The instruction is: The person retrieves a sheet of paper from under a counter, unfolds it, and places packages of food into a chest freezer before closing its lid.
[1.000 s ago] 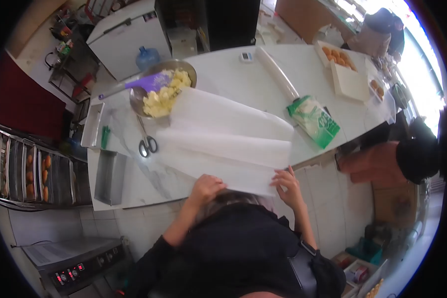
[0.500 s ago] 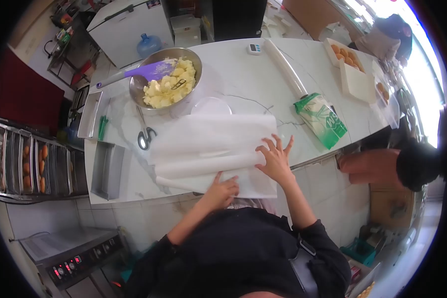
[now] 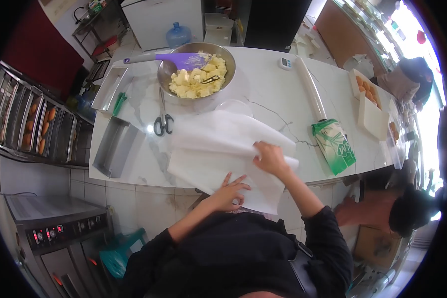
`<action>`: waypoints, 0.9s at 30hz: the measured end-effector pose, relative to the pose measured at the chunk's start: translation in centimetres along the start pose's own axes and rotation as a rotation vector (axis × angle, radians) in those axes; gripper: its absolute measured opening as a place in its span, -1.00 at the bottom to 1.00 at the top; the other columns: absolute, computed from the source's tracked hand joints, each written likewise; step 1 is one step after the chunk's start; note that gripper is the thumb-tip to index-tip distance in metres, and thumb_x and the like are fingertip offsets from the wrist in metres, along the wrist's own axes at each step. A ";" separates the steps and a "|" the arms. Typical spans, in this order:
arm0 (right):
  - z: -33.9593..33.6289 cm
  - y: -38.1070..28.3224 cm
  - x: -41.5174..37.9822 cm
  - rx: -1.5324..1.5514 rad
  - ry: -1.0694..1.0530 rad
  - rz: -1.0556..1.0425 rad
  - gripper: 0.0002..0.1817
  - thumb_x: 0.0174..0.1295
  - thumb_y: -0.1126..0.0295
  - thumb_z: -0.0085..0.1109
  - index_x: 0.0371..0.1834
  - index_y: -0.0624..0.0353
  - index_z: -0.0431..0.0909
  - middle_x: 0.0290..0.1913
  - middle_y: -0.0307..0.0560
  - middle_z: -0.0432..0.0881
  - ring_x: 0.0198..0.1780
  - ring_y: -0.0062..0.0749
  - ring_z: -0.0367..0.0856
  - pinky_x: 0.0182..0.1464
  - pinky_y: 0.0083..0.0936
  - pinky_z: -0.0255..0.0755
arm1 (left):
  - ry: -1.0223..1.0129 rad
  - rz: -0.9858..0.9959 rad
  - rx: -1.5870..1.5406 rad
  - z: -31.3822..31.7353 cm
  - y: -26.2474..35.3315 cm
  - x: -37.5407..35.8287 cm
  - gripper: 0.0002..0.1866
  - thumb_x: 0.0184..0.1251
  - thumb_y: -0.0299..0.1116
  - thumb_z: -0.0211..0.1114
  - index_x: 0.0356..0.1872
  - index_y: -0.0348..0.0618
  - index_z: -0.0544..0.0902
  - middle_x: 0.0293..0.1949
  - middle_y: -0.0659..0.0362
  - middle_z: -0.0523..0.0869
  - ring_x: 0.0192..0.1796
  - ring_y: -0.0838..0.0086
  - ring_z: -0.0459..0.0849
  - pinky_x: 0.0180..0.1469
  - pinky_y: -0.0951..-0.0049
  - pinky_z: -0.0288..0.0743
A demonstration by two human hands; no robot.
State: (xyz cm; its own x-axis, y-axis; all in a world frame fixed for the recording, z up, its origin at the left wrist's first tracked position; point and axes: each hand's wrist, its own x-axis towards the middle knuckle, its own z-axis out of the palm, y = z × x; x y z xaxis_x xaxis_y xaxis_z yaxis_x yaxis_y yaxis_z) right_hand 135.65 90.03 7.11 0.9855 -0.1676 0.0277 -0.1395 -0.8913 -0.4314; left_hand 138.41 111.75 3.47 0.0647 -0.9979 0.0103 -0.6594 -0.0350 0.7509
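Note:
A large sheet of white parchment paper (image 3: 208,161) lies at the table's near edge, with a crease across it and one corner hanging over the edge toward me. My left hand (image 3: 228,194) rests on its front part, fingers spread. Farther up and to the right, my right hand (image 3: 270,159) has its fingers curled down on the sheet, closed at a fold; the fingertips are partly hidden. To the left of the paper are black-handled scissors (image 3: 163,125). Behind it stands a steel bowl (image 3: 165,82) of pale yellow chunks (image 3: 191,84), with a purple spatula (image 3: 188,61) across it.
Two metal loaf pans (image 3: 115,149) (image 3: 110,89) and a green item (image 3: 119,103) lie at left. A plastic-film roll (image 3: 311,89), a green-white bag (image 3: 334,146), a timer (image 3: 285,63) and a box of buns (image 3: 367,92) are at right. Another person (image 3: 402,82) is beyond.
The paper has been spread out and turned, its rolled front edge now opened flatter toward me. My right hand has gone from spread fingers to curled ones. The view has shifted.

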 end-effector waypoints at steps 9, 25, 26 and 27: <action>-0.5 5.6 4.9 -0.040 0.190 0.060 -0.66 -0.19 0.30 0.24 -0.30 0.18 0.49 -0.30 -0.09 0.54 -0.23 -0.20 0.53 -0.14 -0.41 0.39 | -0.077 -0.065 -0.123 -0.3 -0.4 0.2 -0.89 -0.14 -0.33 0.33 -0.66 0.06 0.53 0.09 0.28 0.39 0.40 0.29 -0.09 0.31 -0.08 -0.53; -11.0 -2.9 4.8 0.273 0.053 -0.446 -0.84 -0.07 0.44 0.25 -0.41 0.23 0.53 -0.45 -0.06 0.58 -0.40 -0.15 0.48 -0.28 -0.41 0.36 | 0.525 -0.036 0.476 -18.6 4.3 5.6 -0.71 -0.02 -0.28 0.29 -0.23 -0.10 0.55 -0.18 0.12 0.56 -0.07 0.23 0.49 -0.02 0.26 0.33; -12.2 -3.8 4.7 0.232 0.063 -0.438 -0.84 -0.07 0.44 0.25 -0.41 0.22 0.53 -0.45 -0.08 0.58 -0.41 -0.16 0.48 -0.28 -0.41 0.36 | 0.397 -0.090 0.362 -19.3 4.3 5.7 -0.75 -0.01 -0.27 0.29 -0.28 -0.12 0.57 -0.28 0.10 0.59 -0.16 0.22 0.52 -0.10 0.28 0.36; -13.4 -4.6 4.5 0.191 0.071 -0.429 -0.84 -0.07 0.43 0.25 -0.41 0.22 0.54 -0.44 -0.09 0.59 -0.41 -0.18 0.48 -0.29 -0.42 0.36 | 0.269 -0.141 0.247 -19.7 4.3 5.7 -0.77 -0.01 -0.27 0.29 -0.34 -0.14 0.58 -0.37 0.07 0.61 -0.24 0.21 0.55 -0.18 0.30 0.39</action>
State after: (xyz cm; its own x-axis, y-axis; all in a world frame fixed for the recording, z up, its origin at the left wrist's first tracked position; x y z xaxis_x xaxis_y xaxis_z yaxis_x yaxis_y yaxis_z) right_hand 139.40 87.69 21.33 0.9401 0.1641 0.2987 0.3055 -0.7940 -0.5255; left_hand 150.65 106.98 19.77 0.3399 -0.9334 0.1155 -0.7883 -0.2158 0.5762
